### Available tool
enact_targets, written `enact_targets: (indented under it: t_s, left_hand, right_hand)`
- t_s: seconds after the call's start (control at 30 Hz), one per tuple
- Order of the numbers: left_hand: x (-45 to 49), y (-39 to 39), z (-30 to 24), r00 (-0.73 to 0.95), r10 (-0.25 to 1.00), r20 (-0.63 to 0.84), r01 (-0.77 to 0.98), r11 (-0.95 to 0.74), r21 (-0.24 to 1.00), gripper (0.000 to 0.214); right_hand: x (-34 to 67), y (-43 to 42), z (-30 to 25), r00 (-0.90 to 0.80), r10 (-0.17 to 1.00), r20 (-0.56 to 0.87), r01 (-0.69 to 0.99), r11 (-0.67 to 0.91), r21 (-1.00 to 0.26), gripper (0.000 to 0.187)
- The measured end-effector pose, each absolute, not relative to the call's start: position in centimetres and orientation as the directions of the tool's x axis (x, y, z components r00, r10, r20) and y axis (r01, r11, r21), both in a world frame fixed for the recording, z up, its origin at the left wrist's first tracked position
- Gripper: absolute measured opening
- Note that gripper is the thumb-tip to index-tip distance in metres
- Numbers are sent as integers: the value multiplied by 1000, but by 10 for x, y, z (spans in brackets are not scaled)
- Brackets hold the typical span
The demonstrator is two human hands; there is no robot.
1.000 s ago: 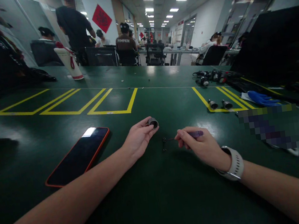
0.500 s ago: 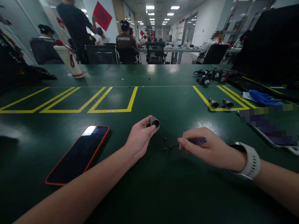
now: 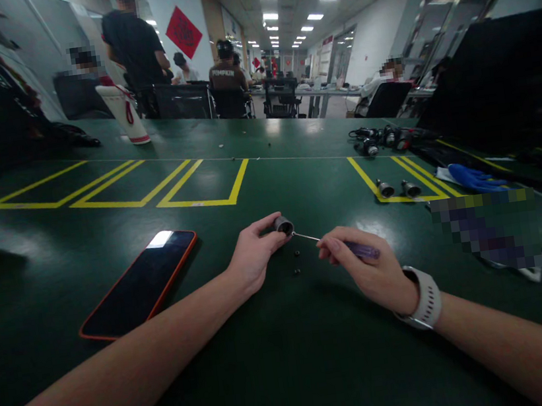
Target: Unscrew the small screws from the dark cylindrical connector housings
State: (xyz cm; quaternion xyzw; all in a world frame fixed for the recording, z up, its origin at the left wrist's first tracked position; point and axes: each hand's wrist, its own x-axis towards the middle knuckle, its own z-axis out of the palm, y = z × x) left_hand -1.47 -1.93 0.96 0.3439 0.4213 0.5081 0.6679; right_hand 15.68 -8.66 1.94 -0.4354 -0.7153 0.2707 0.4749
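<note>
Head view: a dark green bench (image 3: 292, 366) fills the lower half, and I give clock directions from a small, hollow metal part (image 3: 281, 222) just below centre. My left hand (image 3: 252, 252) holds that part raised above the surface, its grip narrowed to a pinch of thumb and fingers around the wall, the hollow end turned towards me. At four o'clock, my right hand (image 3: 371, 276), a pale watch (image 3: 428, 299) at its wrist, has its grip curled fully around a slim tool with a purple handle (image 3: 368, 252).

The change is at the tool's tip: half a second ago it was low, among the tiny dark pieces (image 3: 297, 253) lying between five and six o'clock; now it has risen to the part's rim. Whether it touches, or carries a piece, is too small for me to tell. I judge that the work has shifted from the loose pieces to the part itself, so both hands need steadiness.

A phone (image 3: 139, 283) lies between eight and nine o'clock; two similar metal parts (image 3: 385, 188) rest between two and three, by yellow tape (image 3: 368, 180).
</note>
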Motion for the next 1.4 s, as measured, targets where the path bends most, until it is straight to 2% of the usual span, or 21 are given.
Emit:
enact_targets:
  t_s: [0.37, 0.97, 1.2, 1.3, 1.4]
  left_hand:
    - [-16, -19, 5, 157, 977, -147, -314, 191, 930, 40]
    - [-11, -23, 7, 119, 983, -143, -295, 173, 940, 30]
    - [-10, -24, 9, 112, 983, -148, -266, 173, 948, 29]
    - [-13, -22, 8, 120, 979, -166, -279, 194, 940, 31]
    - [-16, -20, 8, 133, 972, -196, -299, 228, 927, 35]
  right_hand:
    - [149, -84, 19, -348, 812, 469, 481, 584, -654, 14]
    - [143, -88, 20, -438, 712, 549, 563, 693, -449, 16]
    - [142, -91, 23, -423, 723, 547, 555, 684, -474, 15]
    - [144, -95, 27, -304, 759, 576, 492, 643, -588, 19]
    - [148, -98, 30, -171, 853, 492, 412, 516, -751, 35]
